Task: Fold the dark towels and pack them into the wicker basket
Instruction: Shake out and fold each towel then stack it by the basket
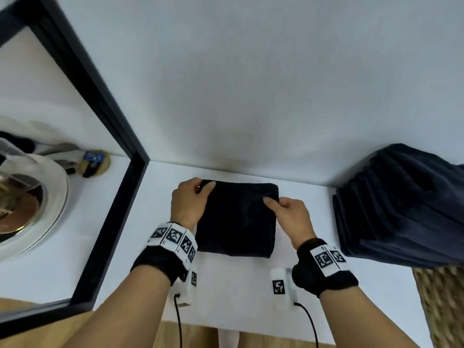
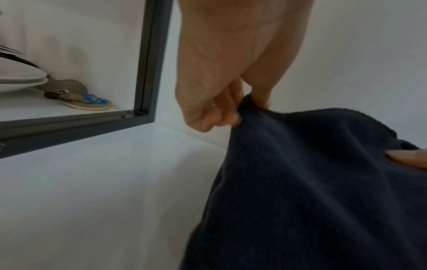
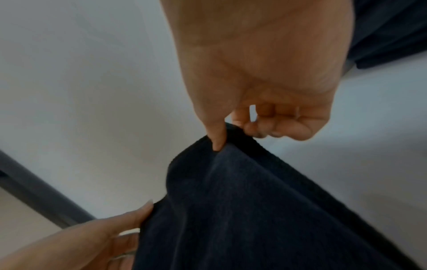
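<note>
A dark navy towel (image 1: 237,219), folded to a near square, lies on the white counter (image 1: 140,222) in front of me. My left hand (image 1: 198,190) pinches its far left corner between thumb and fingers; the left wrist view shows the same pinch, left hand (image 2: 240,109) on towel (image 2: 323,182). My right hand (image 1: 273,203) pinches the far right edge, thumb on top; in the right wrist view the right hand (image 3: 227,135) lifts the towel (image 3: 265,210) edge a little. At the right edge a corner of the wicker basket (image 1: 442,305) shows.
A tall stack of folded dark towels (image 1: 401,207) sits at the right, above the basket. A black-framed mirror (image 1: 100,136) stands at the left and reflects a white basin and small items. A white wall rises right behind the towel. The counter's front edge is near my wrists.
</note>
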`<state>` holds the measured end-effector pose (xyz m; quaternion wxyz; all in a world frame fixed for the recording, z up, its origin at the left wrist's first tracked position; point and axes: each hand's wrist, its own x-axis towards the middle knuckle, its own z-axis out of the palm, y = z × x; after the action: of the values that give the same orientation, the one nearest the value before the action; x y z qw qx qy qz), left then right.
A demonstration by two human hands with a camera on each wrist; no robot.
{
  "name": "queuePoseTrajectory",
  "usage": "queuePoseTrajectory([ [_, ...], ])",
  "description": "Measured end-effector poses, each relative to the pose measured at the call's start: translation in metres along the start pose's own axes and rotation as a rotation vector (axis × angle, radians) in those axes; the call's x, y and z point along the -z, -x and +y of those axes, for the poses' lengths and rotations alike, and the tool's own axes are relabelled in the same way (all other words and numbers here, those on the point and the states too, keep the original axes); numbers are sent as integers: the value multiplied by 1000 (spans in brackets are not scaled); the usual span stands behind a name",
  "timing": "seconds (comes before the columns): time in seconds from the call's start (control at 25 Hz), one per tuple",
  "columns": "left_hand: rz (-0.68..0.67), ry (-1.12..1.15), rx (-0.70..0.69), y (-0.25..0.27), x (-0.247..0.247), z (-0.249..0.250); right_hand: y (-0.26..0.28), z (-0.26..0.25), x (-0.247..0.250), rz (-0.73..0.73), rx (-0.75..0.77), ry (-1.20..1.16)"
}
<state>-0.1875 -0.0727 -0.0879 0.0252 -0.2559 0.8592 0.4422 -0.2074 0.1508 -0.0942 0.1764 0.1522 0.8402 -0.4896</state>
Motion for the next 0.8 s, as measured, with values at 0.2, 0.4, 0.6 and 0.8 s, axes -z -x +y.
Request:
queuePoseTrajectory([
  [0.2,-275,-165,274,-16,-47,-41,-37,29,-39,-48,-135,199],
  [0.4,-210,116,240,3,-37,-21,-19,15,-37,-19,-106,-17],
  [0.6,-72,306,42,45,8,55,39,-43,18,203,193,-54],
  [0.8,-105,427,-120,103,35,150,103,-90,112,383,355,-65],
])
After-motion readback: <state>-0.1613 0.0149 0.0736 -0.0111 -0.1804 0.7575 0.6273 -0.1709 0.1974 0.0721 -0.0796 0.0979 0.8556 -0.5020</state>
